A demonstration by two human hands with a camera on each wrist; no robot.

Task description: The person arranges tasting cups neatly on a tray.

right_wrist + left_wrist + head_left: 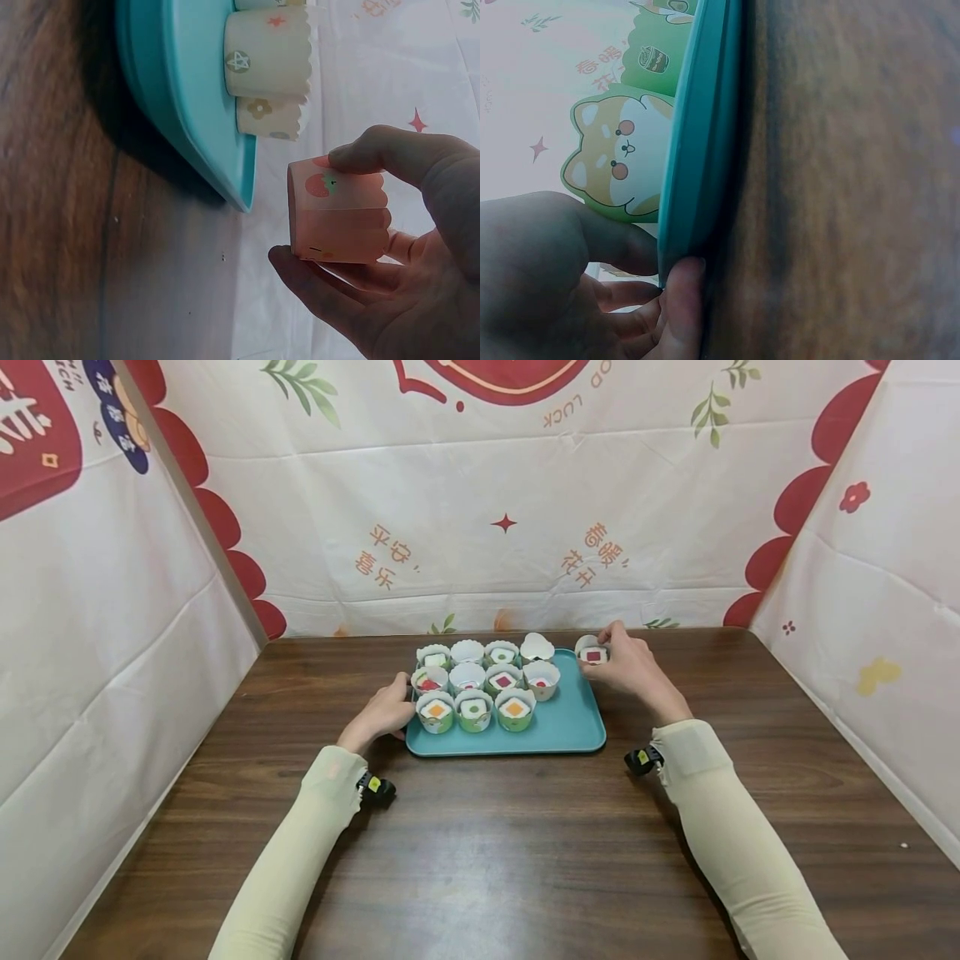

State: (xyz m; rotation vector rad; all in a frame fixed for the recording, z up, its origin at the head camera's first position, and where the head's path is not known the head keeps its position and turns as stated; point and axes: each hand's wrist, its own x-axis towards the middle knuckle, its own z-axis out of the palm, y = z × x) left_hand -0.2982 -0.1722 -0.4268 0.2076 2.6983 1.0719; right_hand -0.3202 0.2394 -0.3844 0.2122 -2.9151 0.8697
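My left hand [385,710] grips the left edge of a teal tray [570,720]; the left wrist view shows thumb and fingers pinching its rim [701,135]. Beside that hand stands a green paper baking cup with a dog face [626,154]. My right hand [632,667] holds a pink paper baking cup [341,214] between thumb and fingers, just off the tray's back right corner. A white piece with a dark red square [593,655] lies inside it. In the right wrist view the cup is tilted and apart from the tray.
Several paper cups stand in rows on the tray's left and middle, such as a green one with an orange-topped piece [515,710] and a pale one [542,681]. Bare tray lies at the right. Around it is a brown wooden table [480,860], with a printed white cloth [480,527] behind.
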